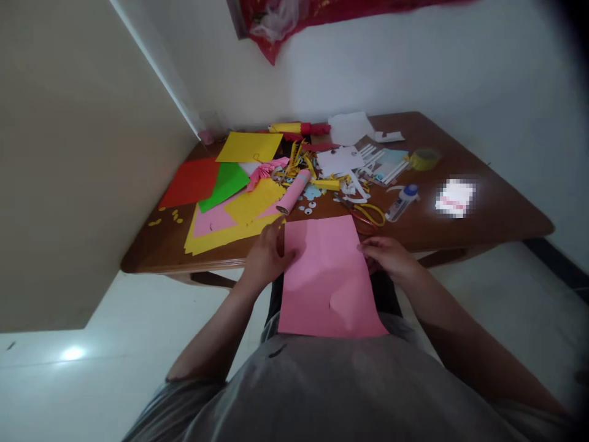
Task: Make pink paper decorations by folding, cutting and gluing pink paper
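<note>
- A pink sheet (329, 276) of paper lies closest, its near end over the person's lap and its far end resting on the front edge of the wooden table (483, 227).
- The left hand (269, 252) pinches the sheet's left edge, thumb on top.
- The right hand (389, 255) grips the right edge with its fingers curled closed.
- Just beyond lie yellow-handled scissors (370, 213) and a pink paper roll (294, 191).
- A small glue bottle (402, 201) with a blue cap lies on its side; its contents and label cannot be made out.
- A white and pink item (454, 197) to the right is blurred, so no writing is legible.
- Farther left lie yellow (251, 146), green (225, 183) and red (191, 182) sheets.
- A yellow tape roll (424, 158) sits far right.
</note>
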The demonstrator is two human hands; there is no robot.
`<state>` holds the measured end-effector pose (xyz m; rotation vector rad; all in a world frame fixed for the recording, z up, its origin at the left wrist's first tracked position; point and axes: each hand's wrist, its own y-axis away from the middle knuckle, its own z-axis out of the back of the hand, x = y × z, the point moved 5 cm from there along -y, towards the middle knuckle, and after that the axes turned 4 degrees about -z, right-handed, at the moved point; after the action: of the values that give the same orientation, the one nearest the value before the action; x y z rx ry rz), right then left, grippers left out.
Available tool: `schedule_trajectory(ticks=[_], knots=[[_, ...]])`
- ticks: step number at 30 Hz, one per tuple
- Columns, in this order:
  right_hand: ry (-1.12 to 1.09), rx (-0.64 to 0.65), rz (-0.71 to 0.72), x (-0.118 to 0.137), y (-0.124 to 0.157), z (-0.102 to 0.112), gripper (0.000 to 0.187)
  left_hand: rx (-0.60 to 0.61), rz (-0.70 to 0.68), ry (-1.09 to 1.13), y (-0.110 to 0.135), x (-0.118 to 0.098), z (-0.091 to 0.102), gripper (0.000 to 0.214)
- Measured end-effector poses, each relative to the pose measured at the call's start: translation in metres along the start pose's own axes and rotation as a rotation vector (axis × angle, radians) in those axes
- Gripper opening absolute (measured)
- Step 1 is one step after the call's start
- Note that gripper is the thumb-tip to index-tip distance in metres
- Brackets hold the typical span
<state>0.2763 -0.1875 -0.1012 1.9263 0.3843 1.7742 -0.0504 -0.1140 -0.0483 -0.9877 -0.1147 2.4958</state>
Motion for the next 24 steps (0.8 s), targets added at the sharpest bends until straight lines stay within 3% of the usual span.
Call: schedule_trajectory(ticks=[2,4,6,9,16,21,24], knots=[[0.008,-0.012,0.005,-0.003,0.003,-0.001,0.023,0.068,-0.201,-0.163,-0.017,-0.021,-0.01,0.055],[0.03,-0.008,0.005,0.0,0.004,0.0,0.021,0.162,-0.293,-0.239,-0.034,-0.036,-0.027,0.044],[0.085,0.005,0.013,0.008,0.0,-0.001,0.022,0.226,-0.296,-0.287,-0.048,-0.042,-0.043,0.038],[0.212,-0.032,0.064,0.03,-0.013,-0.004,0.034,0.214,-0.276,-0.305,-0.06,-0.039,-0.058,0.038],[0.531,-0.168,0.142,0.065,-0.046,-0.017,0.04,0.152,-0.354,-0.265,-0.063,-0.024,-0.06,0.046],[0.829,-0.163,0.144,0.072,-0.046,-0.022,0.049,0.146,-0.33,-0.29,-0.06,-0.029,-0.059,0.044],[0.951,-0.196,0.153,0.079,-0.044,-0.025,0.038,0.146,-0.311,-0.337,-0.059,-0.033,-0.058,0.041]])
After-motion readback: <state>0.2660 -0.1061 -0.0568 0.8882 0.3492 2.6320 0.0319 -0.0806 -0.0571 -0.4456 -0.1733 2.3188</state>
